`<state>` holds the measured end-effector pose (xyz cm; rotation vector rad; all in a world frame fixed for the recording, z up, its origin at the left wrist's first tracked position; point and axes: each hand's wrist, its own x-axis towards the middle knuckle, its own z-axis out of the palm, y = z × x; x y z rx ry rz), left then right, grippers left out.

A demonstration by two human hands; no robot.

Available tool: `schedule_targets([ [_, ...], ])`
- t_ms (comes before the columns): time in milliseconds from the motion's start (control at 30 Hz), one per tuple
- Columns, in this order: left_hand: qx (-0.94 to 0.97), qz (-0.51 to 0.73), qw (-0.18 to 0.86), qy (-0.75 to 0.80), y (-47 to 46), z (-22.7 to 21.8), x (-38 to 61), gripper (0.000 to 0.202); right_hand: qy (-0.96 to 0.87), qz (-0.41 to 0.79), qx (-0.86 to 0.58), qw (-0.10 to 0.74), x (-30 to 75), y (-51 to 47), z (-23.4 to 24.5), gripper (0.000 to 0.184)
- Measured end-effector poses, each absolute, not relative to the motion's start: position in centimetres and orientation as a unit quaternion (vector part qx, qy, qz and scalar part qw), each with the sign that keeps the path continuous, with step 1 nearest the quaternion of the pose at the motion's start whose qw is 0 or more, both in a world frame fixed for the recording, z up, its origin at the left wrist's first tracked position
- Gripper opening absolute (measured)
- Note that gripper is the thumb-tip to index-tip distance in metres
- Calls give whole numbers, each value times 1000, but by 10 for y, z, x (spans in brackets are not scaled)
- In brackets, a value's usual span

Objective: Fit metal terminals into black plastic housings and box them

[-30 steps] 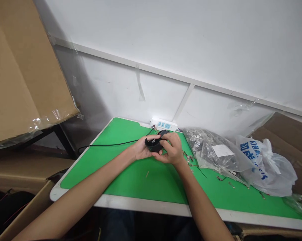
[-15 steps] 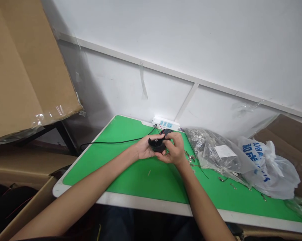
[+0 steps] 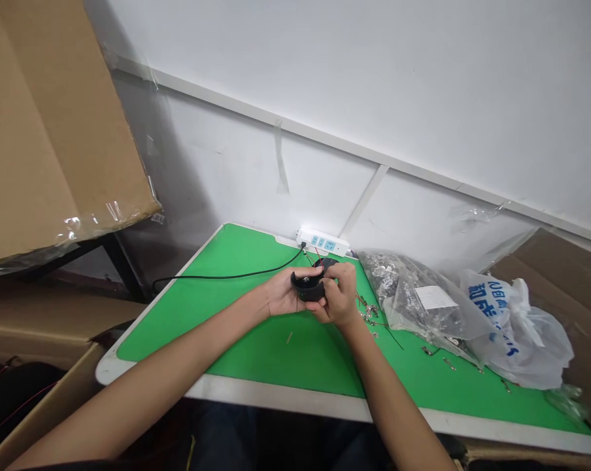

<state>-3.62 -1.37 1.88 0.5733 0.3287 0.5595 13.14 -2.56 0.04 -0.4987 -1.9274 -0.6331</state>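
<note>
Above the green table mat, my left hand (image 3: 284, 292) is closed around a black round plastic housing (image 3: 307, 288), hollow on the side toward me. My right hand (image 3: 339, 292) grips the same housing from the right, thumb and fingers pressed at its rim. Behind it shows a second dark rounded part (image 3: 327, 263), with thin red wire (image 3: 318, 252) rising near it. Whether the two parts are joined cannot be made out. My fingers hide the inside of the housing in part.
A white power strip (image 3: 323, 241) with a black cable (image 3: 227, 277) lies at the wall. Small metal pieces (image 3: 369, 311) are scattered to the right, beside a clear bag of parts (image 3: 413, 294) and a tied white bag (image 3: 521, 333). A large cardboard box (image 3: 60, 131) stands at left.
My right hand has turned slightly, its fingers bent more over the housing's rim. The housing is tilted a little differently. The whole view has shifted slightly.
</note>
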Motion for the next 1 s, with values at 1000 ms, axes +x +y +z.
schedule_targets([
  [1000,252,264,915,169,-14,12,-33,17,-780,-315,-221,493,129,-29,0,47],
])
